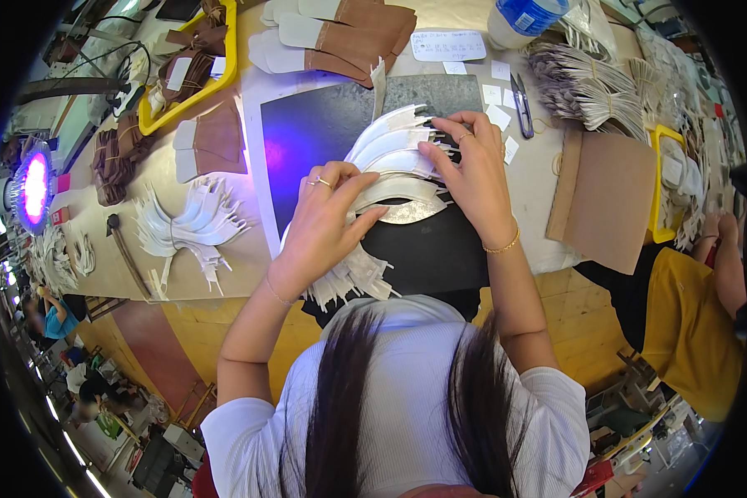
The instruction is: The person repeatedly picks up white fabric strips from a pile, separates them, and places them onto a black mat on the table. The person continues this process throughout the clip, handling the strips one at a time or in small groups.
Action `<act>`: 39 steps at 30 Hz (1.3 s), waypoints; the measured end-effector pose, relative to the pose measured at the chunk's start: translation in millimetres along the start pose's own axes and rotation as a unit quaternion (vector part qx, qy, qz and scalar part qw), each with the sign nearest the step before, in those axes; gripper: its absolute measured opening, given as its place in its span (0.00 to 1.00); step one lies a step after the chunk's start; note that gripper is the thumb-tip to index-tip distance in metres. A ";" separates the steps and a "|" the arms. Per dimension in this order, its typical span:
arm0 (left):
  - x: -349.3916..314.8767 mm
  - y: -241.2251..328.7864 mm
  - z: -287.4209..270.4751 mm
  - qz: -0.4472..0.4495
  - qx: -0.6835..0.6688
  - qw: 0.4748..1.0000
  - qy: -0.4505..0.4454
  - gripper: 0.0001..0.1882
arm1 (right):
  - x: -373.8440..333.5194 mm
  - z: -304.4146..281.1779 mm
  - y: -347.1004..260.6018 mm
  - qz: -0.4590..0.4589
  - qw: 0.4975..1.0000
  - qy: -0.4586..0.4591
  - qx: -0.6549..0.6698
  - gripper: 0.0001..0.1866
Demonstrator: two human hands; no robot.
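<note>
Several curved white strips (390, 153) with frayed ends lie fanned out on a black board (307, 124) in front of me. My left hand (328, 212) is closed at the left ends of the lower strips, thumb and forefinger bent around them. At the right ends, my right hand (477, 170) pinches a strip's tip between thumb and forefinger. The lowest piece, a pale curved strip (411, 217), lies bowed on the board below my fingers. Partly under my left forearm, a bunch of white strips (353, 275) hangs toward the table's near edge.
Left of the board sits a tied bundle of white strips (191, 220). Brown pieces (340, 41) and a yellow tray (232, 58) lie farther back. Right are snips (521, 104), grey strip bundles (589, 87) and brown cardboard (606, 195). A person in yellow (693, 315) is at the right.
</note>
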State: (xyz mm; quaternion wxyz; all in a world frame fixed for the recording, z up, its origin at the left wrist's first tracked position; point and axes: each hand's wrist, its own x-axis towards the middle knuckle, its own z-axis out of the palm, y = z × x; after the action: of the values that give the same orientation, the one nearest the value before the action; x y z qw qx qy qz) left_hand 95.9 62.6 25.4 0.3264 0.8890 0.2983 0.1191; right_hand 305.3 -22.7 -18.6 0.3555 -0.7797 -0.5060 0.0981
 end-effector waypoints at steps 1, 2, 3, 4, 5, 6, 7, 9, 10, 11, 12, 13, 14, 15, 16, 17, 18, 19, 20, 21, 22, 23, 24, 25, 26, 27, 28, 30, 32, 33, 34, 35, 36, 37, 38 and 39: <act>-1.2 -0.8 0.3 -0.009 -0.007 1.000 0.000 0.16 | 1.8 1.3 0.9 0.010 1.000 -0.007 0.009 0.16; -1.4 -2.5 0.3 -0.012 -0.011 1.000 0.006 0.14 | 3.4 2.1 1.8 0.021 1.000 -0.015 0.018 0.15; -1.1 -4.6 0.2 -0.015 -0.016 1.000 0.012 0.13 | 5.0 3.0 2.4 0.031 0.999 -0.022 0.026 0.15; -1.0 -5.9 0.6 -0.017 -0.022 0.999 0.018 0.11 | 6.4 3.4 2.8 0.046 0.998 -0.027 0.043 0.14; -0.7 -5.7 0.8 -0.024 -0.029 0.999 0.029 0.11 | 8.0 3.3 2.7 0.061 0.996 -0.031 0.060 0.13; -0.2 -5.0 0.9 -0.031 -0.035 0.998 0.040 0.10 | 9.2 3.3 2.7 0.075 0.994 -0.036 0.077 0.12; 0.3 -4.7 0.9 -0.038 -0.043 0.997 0.051 0.10 | 10.2 2.8 3.7 0.067 0.993 -0.034 0.094 0.11; 0.8 -6.1 1.4 -0.050 -0.062 0.995 0.054 0.11 | 11.4 0.3 6.9 0.049 0.990 -0.029 0.129 0.10; 1.0 -7.1 1.8 -0.056 -0.072 0.994 0.057 0.11 | 11.9 -0.9 6.5 0.065 0.983 -0.040 0.166 0.09; 1.7 -7.9 3.1 -0.060 -0.086 0.992 0.072 0.12 | 12.1 -3.0 5.2 0.081 0.975 -0.051 0.203 0.08; 3.0 -8.5 5.1 -0.064 -0.100 0.989 0.087 0.13 | 12.5 -5.1 3.3 0.097 0.964 -0.062 0.239 0.07; 4.3 -9.0 6.2 -0.068 -0.114 0.986 0.103 0.14 | 13.0 -8.1 -0.1 0.132 0.947 -0.082 0.280 0.07; 5.8 -8.9 5.2 -0.069 -0.110 0.986 0.104 0.15 | 13.7 -11.4 -4.2 0.167 0.928 -0.101 0.319 0.07; 7.8 -7.9 3.0 -0.071 -0.106 0.986 0.105 0.15 | 13.9 -12.5 -6.3 0.201 0.904 -0.121 0.357 0.07; 9.8 -7.6 1.6 -0.072 -0.103 0.986 0.107 0.16 | 13.8 -11.8 -5.5 0.197 0.896 -0.127 0.378 0.07; 11.6 -8.2 1.5 -0.075 -0.108 0.986 0.105 0.17 | 13.4 -10.7 -3.5 0.193 0.886 -0.132 0.400 0.07; 13.6 -9.1 1.6 -0.078 -0.114 0.985 0.104 0.18 | 13.1 -10.1 -2.3 0.188 0.877 -0.138 0.421 0.07; 15.2 -10.2 1.6 -0.080 -0.119 0.984 0.102 0.19 | 12.9 -9.8 -2.1 0.192 0.866 -0.141 0.439 0.08; 15.9 -11.2 1.8 -0.100 -0.150 0.979 0.090 0.18 | 12.4 -9.7 -2.2 0.196 0.856 -0.144 0.456 0.09; 16.2 -12.5 2.3 -0.120 -0.181 0.973 0.078 0.18 | 12.0 -9.6 -2.6 0.200 0.845 -0.147 0.474 0.10; 15.9 -13.9 2.8 -0.141 -0.212 0.965 0.066 0.18 | 12.0 -10.3 -4.0 0.202 0.844 -0.147 0.475 0.10; 15.0 -16.3 4.1 -0.145 -0.224 0.962 0.063 0.18 | 12.6 -11.9 -6.1 0.204 0.843 -0.148 0.476 0.10; 13.6 -19.6 6.0 -0.149 -0.235 0.959 0.060 0.18 | 13.0 -12.5 -7.4 0.206 0.842 -0.148 0.476 0.10; 12.8 -22.5 8.2 -0.152 -0.247 0.955 0.056 0.18 | 13.0 -12.1 -7.0 0.205 0.841 -0.147 0.478 0.10; 12.3 -25.1 9.9 -0.152 -0.253 0.954 0.054 0.18 | 13.3 -11.2 -6.2 0.204 0.841 -0.147 0.480 0.10; 11.9 -27.5 11.4 -0.153 -0.259 0.952 0.052 0.18 | 13.3 -10.5 -5.6 0.203 0.840 -0.146 0.481 0.10; 11.5 -28.8 12.0 -0.153 -0.264 0.951 0.051 0.18 | 13.3 -10.0 -5.1 0.201 0.843 -0.145 0.477 0.10; 11.0 -29.0 12.1 -0.165 -0.279 0.945 0.049 0.18 | 13.1 -9.4 -4.0 0.198 0.849 -0.143 0.469 0.10; 10.6 -29.6 12.5 -0.169 -0.290 0.941 0.047 0.18 | 13.1 -8.6 -2.7 0.202 0.850 -0.145 0.464 0.10; 10.5 -30.2 12.9 -0.168 -0.293 0.940 0.046 0.18 | 13.2 -8.4 -2.5 0.204 0.851 -0.145 0.462 0.10; 10.4 -30.6 13.1 -0.166 -0.296 0.940 0.045 0.18 | 13.3 -8.4 -2.9 0.203 0.850 -0.144 0.464 0.10; 10.3 -30.9 13.0 -0.166 -0.299 0.939 0.043 0.18 | 13.3 -8.6 -3.4 0.202 0.849 -0.142 0.466 0.10; 10.1 -31.1 12.9 -0.167 -0.302 0.938 0.042 0.17 | 13.1 -8.8 -4.1 0.201 0.849 -0.141 0.469 0.10; 9.6 -31.3 12.8 -0.168 -0.305 0.937 0.040 0.17 | 13.2 -9.1 -6.0 0.196 0.853 -0.137 0.464 0.10; 9.4 -29.7 12.8 -0.162 -0.304 0.937 0.053 0.16 | 13.5 -10.4 -9.2 0.192 0.857 -0.132 0.459 0.09; 9.3 -26.1 12.4 -0.156 -0.304 0.938 0.065 0.14 | 13.4 -11.9 -11.8 0.187 0.862 -0.128 0.454 0.09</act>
State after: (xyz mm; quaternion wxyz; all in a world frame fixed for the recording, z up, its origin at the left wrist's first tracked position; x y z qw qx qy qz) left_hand 96.6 77.9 -0.9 0.5752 0.6799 0.4038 0.2094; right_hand 309.2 -13.8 0.6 0.5772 -0.5925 -0.2916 0.4804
